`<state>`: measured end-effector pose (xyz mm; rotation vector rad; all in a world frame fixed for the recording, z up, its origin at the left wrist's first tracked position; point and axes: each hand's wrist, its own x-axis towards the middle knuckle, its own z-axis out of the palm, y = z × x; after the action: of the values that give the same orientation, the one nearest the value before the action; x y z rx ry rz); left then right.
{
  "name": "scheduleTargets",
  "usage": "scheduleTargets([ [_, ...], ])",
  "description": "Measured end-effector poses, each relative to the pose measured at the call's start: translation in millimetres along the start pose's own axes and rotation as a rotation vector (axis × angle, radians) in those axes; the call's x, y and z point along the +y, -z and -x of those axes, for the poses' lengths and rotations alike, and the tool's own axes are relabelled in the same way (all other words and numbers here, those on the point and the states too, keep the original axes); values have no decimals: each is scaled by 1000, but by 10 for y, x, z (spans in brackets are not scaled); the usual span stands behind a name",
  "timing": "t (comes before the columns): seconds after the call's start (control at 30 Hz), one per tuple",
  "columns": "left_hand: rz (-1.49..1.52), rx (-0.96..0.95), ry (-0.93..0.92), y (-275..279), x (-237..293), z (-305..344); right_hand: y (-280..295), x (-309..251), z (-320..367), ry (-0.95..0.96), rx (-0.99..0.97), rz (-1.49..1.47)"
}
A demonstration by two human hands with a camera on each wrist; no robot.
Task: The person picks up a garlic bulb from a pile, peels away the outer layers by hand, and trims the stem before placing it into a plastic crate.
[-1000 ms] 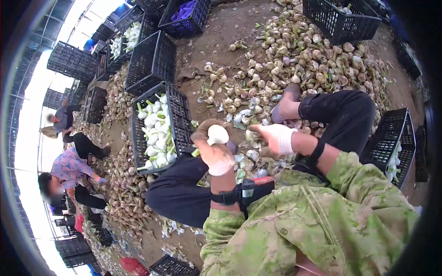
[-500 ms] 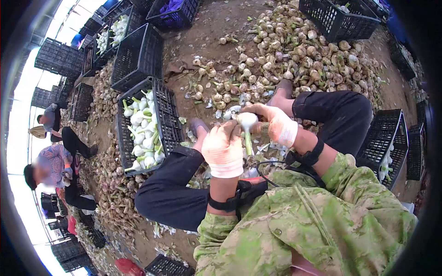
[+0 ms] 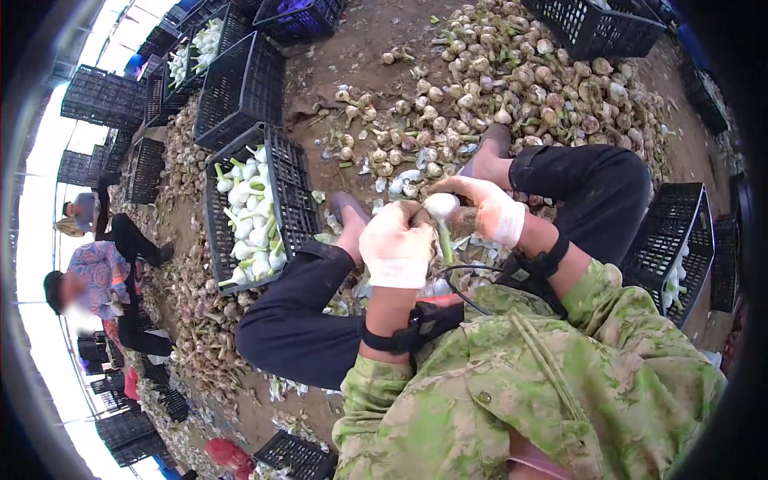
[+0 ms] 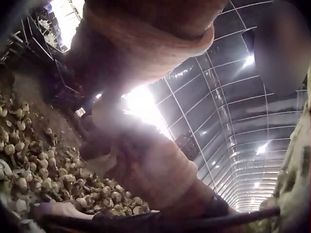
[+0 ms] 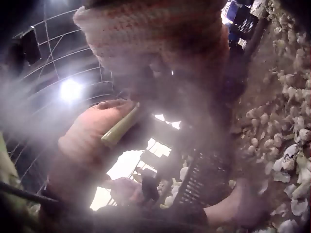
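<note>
In the head view a white garlic bulb [image 3: 441,206] is held between both hands, its green stem [image 3: 446,242] pointing down toward the lap. My left hand [image 3: 396,244], in a pale, soiled work glove, grips it from the left with curled fingers. From the right, my right hand [image 3: 486,210], gloved alike, pinches the bulb with its fingers bent over the top. The right wrist view shows the cut stem [image 5: 120,127] beside the left hand [image 5: 90,131]; haze blurs the bulb there. In the left wrist view, glare hides most of the grip.
A black crate [image 3: 300,192] of peeled white garlic [image 3: 254,216] stands by the left knee. Unpeeled garlic [image 3: 552,88] is heaped ahead, with peelings between the feet. Another crate [image 3: 672,248] stands at the right. Two people [image 3: 100,272] sit at far left near more crates.
The left hand has moved right and forward from near the crate, bringing the garlic bulb to the right hand. Both hands now hold it; in the last half second it has shifted slightly.
</note>
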<state>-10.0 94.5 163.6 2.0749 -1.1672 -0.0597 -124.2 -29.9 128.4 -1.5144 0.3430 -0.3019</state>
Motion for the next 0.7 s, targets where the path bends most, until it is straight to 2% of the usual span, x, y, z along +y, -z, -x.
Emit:
scheduleTargets([
  [0.03, 267, -87, 188, 5, -22, -7, 33, -14, 22, -57, -49, -131],
  [0.07, 534, -172, 378, -3, -36, -22, 59, -37, 52, -57, -47, -136],
  [0.1, 836, -103, 401, -109, -136, -32, 82, -60, 86, -68, -101, -203],
  [0.13, 913, -120, 547, -159, -251, -27, 104, -71, 116, -78, -156, -268],
  [0.2, 940, -141, 708, -126, -200, -36, 139, 29, 121, -115, -204, -303],
  [0.23, 938, -147, 713, -108, -167, -11, 149, 105, 118, -143, -242, -569],
  [0.27, 836, -141, 599, -83, -127, 0, 149, 120, 114, -167, -279, -833],
  [0.33, 669, -83, 290, -153, -134, 48, 107, 96, 149, -45, -194, -842],
  [0.4, 664, -195, 324, -76, -15, 35, 139, 175, 146, -215, -90, 15],
  [0.43, 1039, -116, 380, -46, 60, 17, 180, 447, 127, -174, -124, -275],
  [0.47, 1467, -88, 506, 8, 9, 20, 203, 415, 166, -171, -113, -271],
  [0.5, 1885, -11, 654, 61, -41, 23, 224, 349, 212, -99, -161, -401],
  [0.53, 2062, -229, 364, 137, -137, -40, 234, 274, 295, -31, -202, -536],
  [0.57, 2061, -335, 190, 228, -138, -110, 230, 94, 347, -176, -143, -545],
  [0.6, 2053, -430, 2, 280, -106, -181, 250, 125, 368, -123, -129, -580],
  [0.67, 999, -243, 496, 321, -134, -114, 282, 219, 388, -88, -63, -676],
  [0.7, 520, -423, 279, 222, -81, -153, 292, 188, 399, -72, -51, -675],
])
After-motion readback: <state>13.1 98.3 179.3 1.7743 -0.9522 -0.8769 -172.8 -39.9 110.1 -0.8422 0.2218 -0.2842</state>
